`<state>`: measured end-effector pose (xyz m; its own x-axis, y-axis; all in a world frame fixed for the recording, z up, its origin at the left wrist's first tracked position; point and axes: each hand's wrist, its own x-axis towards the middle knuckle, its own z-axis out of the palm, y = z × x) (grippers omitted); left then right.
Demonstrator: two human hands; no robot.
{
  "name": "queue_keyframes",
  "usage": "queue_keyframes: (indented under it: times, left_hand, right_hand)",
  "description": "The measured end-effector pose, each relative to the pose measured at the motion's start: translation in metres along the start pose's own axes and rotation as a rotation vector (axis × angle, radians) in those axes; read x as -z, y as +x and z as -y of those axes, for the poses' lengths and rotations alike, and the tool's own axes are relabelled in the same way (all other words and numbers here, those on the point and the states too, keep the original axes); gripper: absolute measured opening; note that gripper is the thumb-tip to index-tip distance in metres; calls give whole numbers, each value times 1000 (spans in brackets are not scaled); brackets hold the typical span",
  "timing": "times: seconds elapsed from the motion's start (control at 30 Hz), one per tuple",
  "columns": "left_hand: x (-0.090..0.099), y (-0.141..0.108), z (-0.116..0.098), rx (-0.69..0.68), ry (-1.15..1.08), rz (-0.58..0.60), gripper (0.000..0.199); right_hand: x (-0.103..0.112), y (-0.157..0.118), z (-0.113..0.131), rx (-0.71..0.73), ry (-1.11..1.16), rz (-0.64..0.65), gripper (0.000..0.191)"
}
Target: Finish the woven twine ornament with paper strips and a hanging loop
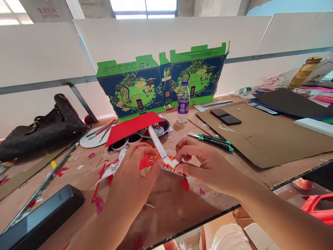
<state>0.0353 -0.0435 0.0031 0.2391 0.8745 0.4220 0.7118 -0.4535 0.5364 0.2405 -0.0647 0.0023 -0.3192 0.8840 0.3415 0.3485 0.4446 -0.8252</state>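
Note:
A folded white paper strip (158,143) rises at a slant between my hands and bends flat at its lower end. Beneath that end lies a small orange, red and white patterned piece (171,169). My left hand (136,166) is closed, thumb and forefinger pinching the left side of the patterned piece beside the strip. With thumb and fingers together, my right hand (199,159) grips the right end of the white strip, just over the patterned piece. The fingers partly hide both things. A red paper scrap (185,184) lies just below the right fingertips.
Behind my hands are a red sheet (132,127), a metal bowl (166,125) and a water bottle (183,102). Utility knives (215,140) and cardboard (273,139) with a phone (225,117) lie right. A black case (41,215) sits front left; a printed box (137,88) stands behind.

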Motion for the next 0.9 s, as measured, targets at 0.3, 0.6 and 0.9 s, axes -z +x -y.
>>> queue_keyframes:
  times: [0.3, 0.6, 0.9]
  left_hand:
    - [5, 6, 2, -139, 241, 89, 36]
    - [14, 14, 6, 199, -205, 356, 49]
    - [11, 19, 14, 269, -468, 485, 71]
  right_hand:
    - [0, 6, -27, -15, 496, 53, 21]
    - [1, 8, -25, -135, 730, 90, 25]
    - [4, 11, -16, -148, 959, 212, 25]
